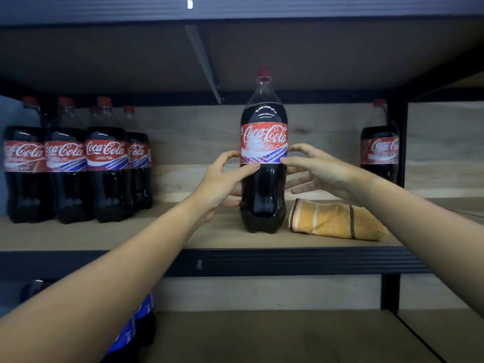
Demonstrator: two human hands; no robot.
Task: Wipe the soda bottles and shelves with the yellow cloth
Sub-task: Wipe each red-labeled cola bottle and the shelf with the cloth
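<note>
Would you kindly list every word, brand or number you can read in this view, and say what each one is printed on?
"Coca-Cola": red label of the centre bottle, with the left hand and right hand at its sides.
"Coca-Cola": labels of the bottles at left; some only partly in view.
"Coca-Co": label cut off on the bottle at right.
Small print under each logo: too blurred to read.
Blue-labelled bottles on the lower shelf: text unreadable.
Yellow cloth: no text.
</note>
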